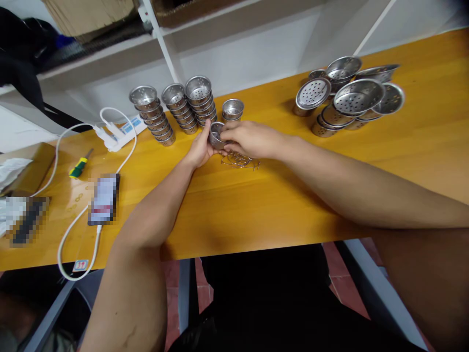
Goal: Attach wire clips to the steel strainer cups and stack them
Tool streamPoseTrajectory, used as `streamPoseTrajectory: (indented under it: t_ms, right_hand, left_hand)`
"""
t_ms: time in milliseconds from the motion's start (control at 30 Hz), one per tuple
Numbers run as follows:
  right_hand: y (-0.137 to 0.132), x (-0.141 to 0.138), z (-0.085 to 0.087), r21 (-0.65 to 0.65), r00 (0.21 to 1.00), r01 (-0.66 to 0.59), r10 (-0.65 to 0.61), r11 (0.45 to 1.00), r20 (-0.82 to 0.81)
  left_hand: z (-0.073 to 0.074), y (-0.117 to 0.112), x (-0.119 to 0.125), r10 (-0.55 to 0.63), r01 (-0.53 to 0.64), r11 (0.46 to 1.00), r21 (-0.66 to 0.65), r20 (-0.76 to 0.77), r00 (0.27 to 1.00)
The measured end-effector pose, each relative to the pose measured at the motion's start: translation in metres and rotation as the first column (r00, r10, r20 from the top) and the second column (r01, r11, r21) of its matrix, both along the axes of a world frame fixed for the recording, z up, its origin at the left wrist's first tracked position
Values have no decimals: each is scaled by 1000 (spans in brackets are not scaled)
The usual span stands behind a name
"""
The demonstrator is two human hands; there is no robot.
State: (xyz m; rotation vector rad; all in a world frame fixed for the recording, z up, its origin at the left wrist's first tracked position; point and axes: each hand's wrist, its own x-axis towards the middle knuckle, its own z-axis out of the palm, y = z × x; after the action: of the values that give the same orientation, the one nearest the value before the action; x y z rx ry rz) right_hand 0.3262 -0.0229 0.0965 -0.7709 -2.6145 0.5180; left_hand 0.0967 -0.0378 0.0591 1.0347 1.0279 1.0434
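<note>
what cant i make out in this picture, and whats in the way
All in the head view:
Held metal cup: its right side, covered by the right hand.
Thin wires: their number, too fine and tangled.
Phone: screen text, pixelated.
Brown box: its left end, cut off by the picture's left edge.

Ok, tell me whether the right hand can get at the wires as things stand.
Probably yes: the wires lie on the table close by the right hand, their near part uncovered. Its fingers are at the metal cup that the left hand holds, so they would likely leave it first.
</note>
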Motion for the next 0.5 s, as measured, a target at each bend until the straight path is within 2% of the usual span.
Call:
streamPoseTrajectory:
  t_ms: [100, 200, 267, 333, 500]
  right_hand:
    - [5, -18, -13, -22, 998, 16, -17, 1000, -62]
    - [2, -25, -24, -195, 959, 19, -73, 981, -273]
    - [-1, -29, -28, -373, 903, -17, -146, 928, -404]
    - [-3, -32, -29, -493, 858, -63, -205, 868, -471]
    - [-1, -34, -27, -603, 850, -63, -274, 795, -450]
  left_hand:
    - [-7, 5, 1, 98, -99, 995, 11, 12, 995]
    - [-13, 10, 3, 185, -186, 981, 59, 25, 982]
    - [-16, 11, 4, 205, -207, 974, 90, 31, 978]
    - [-16, 10, 5, 195, -195, 976, 101, 19, 981]
    - [-14, 6, 3, 166, -166, 980, 106, 5, 986]
